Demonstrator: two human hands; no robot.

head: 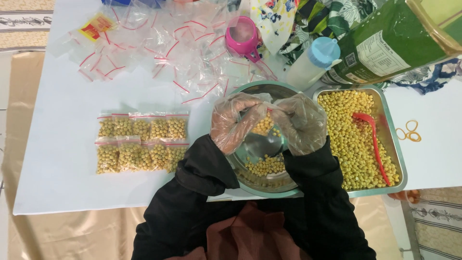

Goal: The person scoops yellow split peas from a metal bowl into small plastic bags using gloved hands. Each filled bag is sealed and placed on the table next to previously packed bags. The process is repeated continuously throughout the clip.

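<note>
A small clear bag (264, 124) of yellow beans is pinched between the gloved left hand (234, 123) and gloved right hand (301, 124), above the steel bowl (267, 180).

The bag's top edge is hidden by the fingers. The steel tray (392, 139) of beans holds a red scoop (373, 139); filled bags (139, 142) are laid at left.
</note>
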